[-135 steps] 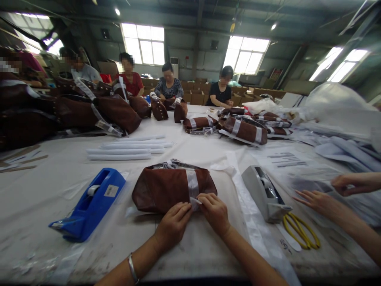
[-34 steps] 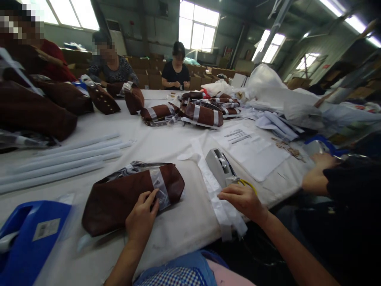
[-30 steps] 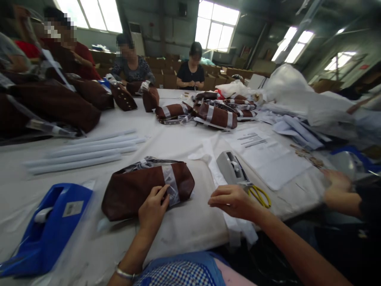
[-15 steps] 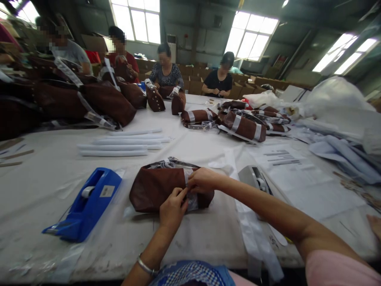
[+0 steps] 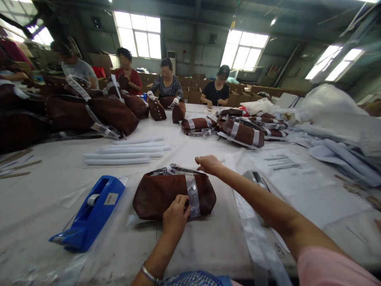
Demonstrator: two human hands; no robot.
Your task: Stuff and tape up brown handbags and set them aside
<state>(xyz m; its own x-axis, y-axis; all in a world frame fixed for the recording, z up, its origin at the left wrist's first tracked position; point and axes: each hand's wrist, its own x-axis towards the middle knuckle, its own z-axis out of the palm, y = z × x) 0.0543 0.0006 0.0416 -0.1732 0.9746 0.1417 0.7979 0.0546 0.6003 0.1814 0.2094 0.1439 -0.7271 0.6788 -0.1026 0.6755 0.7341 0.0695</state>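
Our brown bag (image 5: 157, 190) lies on the table (image 5: 214, 246) right in front of us, its long side towards us, probably so that the clear band (image 5: 193, 194) around it faces our fingers. Our left hand (image 5: 175, 216) rests against its front just beside that band, the grip narrow with fingers curled; this seems to steady the bag, though we cannot tell whether a bit of film is pinched. Our right hand (image 5: 208, 164) is above and behind the bag's far edge, apart from it, its grip also narrow; we cannot tell if anything is in it. The straps (image 5: 169, 171) lie along the top in clear wrap, perhaps to guard them from scuffs. The blue tape dispenser (image 5: 92, 214), with 1 white core (image 5: 93, 199) in it, sits to our left, and the gray dispenser (image 5: 253, 177) is partly behind our right forearm, so both seem placed within easy reach. The cardboard boxes (image 5: 195, 96) stand beyond the table, and we cannot see what they contain.
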